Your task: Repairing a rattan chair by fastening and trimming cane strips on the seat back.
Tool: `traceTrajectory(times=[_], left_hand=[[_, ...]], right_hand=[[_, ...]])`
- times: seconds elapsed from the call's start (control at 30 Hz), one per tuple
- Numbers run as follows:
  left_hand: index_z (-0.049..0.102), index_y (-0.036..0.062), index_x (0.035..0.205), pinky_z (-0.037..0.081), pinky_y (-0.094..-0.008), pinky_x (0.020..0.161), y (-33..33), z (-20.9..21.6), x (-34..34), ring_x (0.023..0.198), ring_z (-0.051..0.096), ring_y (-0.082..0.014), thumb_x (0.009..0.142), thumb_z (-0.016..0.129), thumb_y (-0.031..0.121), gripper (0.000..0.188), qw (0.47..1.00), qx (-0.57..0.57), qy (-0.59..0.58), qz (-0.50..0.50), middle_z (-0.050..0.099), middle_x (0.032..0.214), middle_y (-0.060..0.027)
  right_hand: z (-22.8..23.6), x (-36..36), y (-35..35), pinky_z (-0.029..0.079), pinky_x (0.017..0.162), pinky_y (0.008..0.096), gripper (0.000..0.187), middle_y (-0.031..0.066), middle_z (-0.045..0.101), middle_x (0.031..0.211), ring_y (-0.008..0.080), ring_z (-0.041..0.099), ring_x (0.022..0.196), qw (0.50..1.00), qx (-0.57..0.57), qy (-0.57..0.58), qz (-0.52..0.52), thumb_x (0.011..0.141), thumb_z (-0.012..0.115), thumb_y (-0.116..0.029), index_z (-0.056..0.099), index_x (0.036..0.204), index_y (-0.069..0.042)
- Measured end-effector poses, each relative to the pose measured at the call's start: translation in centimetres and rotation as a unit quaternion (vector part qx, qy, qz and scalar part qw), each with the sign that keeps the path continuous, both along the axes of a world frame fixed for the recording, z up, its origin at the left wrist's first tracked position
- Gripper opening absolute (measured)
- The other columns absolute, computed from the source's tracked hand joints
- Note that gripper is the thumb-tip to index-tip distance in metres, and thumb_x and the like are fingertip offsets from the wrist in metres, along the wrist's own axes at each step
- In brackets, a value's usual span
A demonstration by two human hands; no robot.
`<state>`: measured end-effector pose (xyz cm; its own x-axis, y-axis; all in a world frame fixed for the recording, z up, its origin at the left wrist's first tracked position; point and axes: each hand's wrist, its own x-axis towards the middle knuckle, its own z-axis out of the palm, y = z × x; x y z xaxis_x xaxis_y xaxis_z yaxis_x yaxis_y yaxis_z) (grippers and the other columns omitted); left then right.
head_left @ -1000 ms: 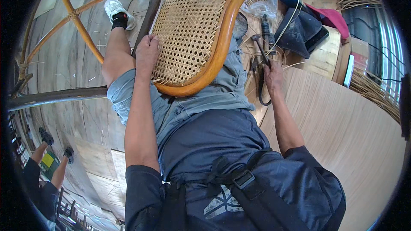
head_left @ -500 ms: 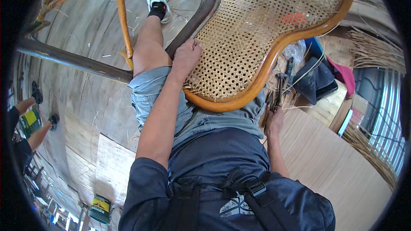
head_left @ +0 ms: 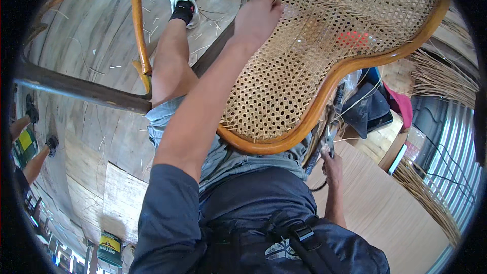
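A woven cane panel point(head_left: 284, 86) in a curved, glossy brown rattan frame point(head_left: 324, 89) lies across my lap. My left hand point(head_left: 257, 20) is over the panel's left edge, near the dark part of the frame. Its fingers are curled together at the weave, and whatever they pinch is too small to make out. Beside the frame, low on the right, my right hand point(head_left: 333, 166) grips a pliers-like metal tool point(head_left: 329, 141), its jaws pointing away from me. Loose cane ends stick up along the panel's left side.
Dark rattan legs point(head_left: 81, 89) and lighter struts point(head_left: 137, 25) extend left. To the right are a wooden board point(head_left: 375, 198), a dark pouch point(head_left: 362, 111), pink cloth point(head_left: 401, 104) and cane bundles point(head_left: 439, 73). A green bucket point(head_left: 110, 248) stands lower left; another person's legs point(head_left: 38, 160) show at far left.
My left hand has moved from the frame's lower left up and right along the weave. My right hand has shifted slightly down and right with the tool. The view has shifted a little.
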<state>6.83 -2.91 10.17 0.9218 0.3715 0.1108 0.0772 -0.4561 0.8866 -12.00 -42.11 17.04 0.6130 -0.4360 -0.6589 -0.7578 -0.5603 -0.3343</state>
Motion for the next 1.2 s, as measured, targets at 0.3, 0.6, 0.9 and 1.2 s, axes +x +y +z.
traceTrajectory(times=[0.3, 0.6, 0.9, 1.2], left_hand=[[0.065, 0.0098, 0.099, 0.044, -0.0319, 0.082, -0.8, 1.9, 10.8, 0.1, 0.055, -0.0212, 0.086, 0.048, 0.021, 0.024, 0.818, 0.551, -0.033, -0.163, 0.06, 0.1, -0.0048], [0.06, -0.0012, 0.093, 0.046, -0.042, 0.058, 1.7, 0.2, 8.6, 0.067, 0.061, -0.0315, 0.085, 0.053, 0.023, 0.026, 0.998, 0.043, -0.035, -0.002, 0.061, 0.074, -0.0178], [0.058, 0.0136, 0.092, 0.052, -0.0354, 0.058, -4.2, -2.2, 8.4, 0.073, 0.064, -0.0241, 0.078, 0.06, 0.019, 0.015, 0.976, 0.168, -0.118, 0.066, 0.062, 0.088, -0.0062], [0.061, -0.0022, 0.091, 0.045, -0.0378, 0.058, 1.3, -7.4, 7.9, 0.067, 0.06, -0.0301, 0.086, 0.053, 0.017, 0.022, 0.926, -0.351, -0.055, 0.128, 0.063, 0.077, -0.0177]], right_hand=[[8.3, -0.9, 4.8, 0.045, 0.084, 0.0296, 0.031, 0.0097, 0.064, 0.095, 0.0166, 0.059, 0.093, 0.959, 0.259, 0.09, 0.073, 0.071, 0.069, -0.013, 0.063, 0.097, 0.001], [7.7, 8.5, 10.7, 0.044, 0.076, 0.0403, 0.054, 0.0079, 0.051, 0.093, 0.0261, 0.055, 0.085, 0.88, 0.464, -0.092, 0.04, 0.077, 0.063, -0.04, 0.045, 0.111, -0.003], [5.9, 17.8, 17.7, 0.047, 0.059, 0.0325, 0.052, 0.0077, 0.051, 0.091, 0.0195, 0.053, 0.066, 0.89, 0.442, 0.013, 0.111, 0.092, 0.039, -0.049, 0.044, 0.115, -0.002], [2.8, 23.8, 23.0, 0.042, 0.046, 0.0257, 0.047, 0.0029, 0.053, 0.067, 0.0127, 0.051, 0.053, 0.937, 0.185, 0.124, 0.269, 0.093, 0.041, -0.047, 0.055, 0.09, -0.002]])
